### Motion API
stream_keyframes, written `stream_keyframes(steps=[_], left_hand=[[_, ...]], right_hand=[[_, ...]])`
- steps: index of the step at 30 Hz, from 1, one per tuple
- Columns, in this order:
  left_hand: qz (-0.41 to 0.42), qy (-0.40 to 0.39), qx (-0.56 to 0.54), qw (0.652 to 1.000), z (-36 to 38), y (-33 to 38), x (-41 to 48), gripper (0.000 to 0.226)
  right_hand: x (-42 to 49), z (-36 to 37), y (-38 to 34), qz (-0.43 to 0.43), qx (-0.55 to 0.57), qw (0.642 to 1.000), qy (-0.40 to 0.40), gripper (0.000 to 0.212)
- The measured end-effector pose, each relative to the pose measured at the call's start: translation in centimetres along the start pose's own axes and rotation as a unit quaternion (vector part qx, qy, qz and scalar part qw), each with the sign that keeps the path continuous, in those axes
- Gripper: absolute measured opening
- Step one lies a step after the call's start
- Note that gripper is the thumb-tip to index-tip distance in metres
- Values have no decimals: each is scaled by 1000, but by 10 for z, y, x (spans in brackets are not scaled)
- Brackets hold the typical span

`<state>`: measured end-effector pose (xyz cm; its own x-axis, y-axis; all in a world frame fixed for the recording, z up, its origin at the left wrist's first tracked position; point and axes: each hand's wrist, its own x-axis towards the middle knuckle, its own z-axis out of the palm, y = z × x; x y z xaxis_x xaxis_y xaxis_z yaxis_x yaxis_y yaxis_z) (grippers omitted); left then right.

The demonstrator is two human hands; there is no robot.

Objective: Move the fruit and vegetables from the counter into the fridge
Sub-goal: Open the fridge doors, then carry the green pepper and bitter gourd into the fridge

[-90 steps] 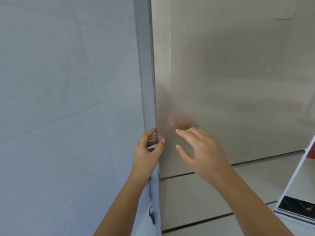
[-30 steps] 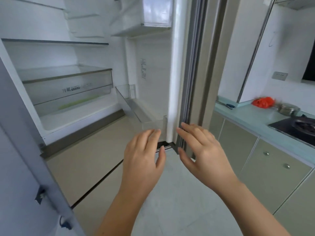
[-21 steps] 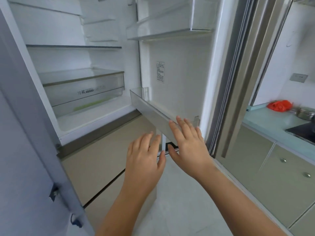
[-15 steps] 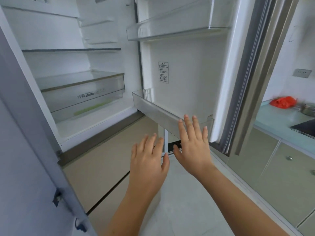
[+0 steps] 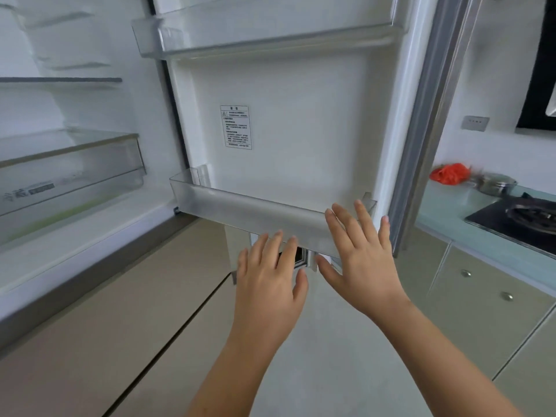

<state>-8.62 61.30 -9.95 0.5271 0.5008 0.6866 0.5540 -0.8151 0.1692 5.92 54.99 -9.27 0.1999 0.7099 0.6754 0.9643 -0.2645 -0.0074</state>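
Fridge open, door swung out to the right, inner face toward the camera. Two clear bins on that door: upper bin near the top, lower bin at its foot. Right hand raised at the right end of the lower bin, fingers straight and spread over the bin's front, gripping nothing; touching or just short of it, hard to say. Left hand just beside, lower and to the left, under the bin's edge, fingers straight and close together, thumb out, likewise holding nothing. Printed label on the door's inner panel, text too small to read. Inside the fridge, glass shelf above clear drawer, green streak low in the drawer, too blurred to name. Tabletop beyond the door on the right, pale green, carrying red bag, steel pot just beside it, and black hob nearer the camera. Contents of the bag hidden; bag well apart from both hands. Beige cabinets under the tabletop, pale floor below the arms.
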Motion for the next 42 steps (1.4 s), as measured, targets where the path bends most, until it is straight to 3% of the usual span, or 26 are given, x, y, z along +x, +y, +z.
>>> stream_keyframes(steps=[7,18,30,36,42], left_hand=[[25,1,-1,1000,65,27,74,46],[40,0,11,999,118,31,133,48],[118,23,-60,991,142,29,168,41],[176,31,-134,975,152,44,172,41],[259,-19,-236,936,169,84,156,42]], right_hand=[[35,30,75,12,-27,999,19,63],[96,72,151,56,17,998,-31,67],[106,76,164,67,9,997,-23,66],[78,48,157,127,-69,989,41,45],[19,9,148,235,-160,958,34,41]])
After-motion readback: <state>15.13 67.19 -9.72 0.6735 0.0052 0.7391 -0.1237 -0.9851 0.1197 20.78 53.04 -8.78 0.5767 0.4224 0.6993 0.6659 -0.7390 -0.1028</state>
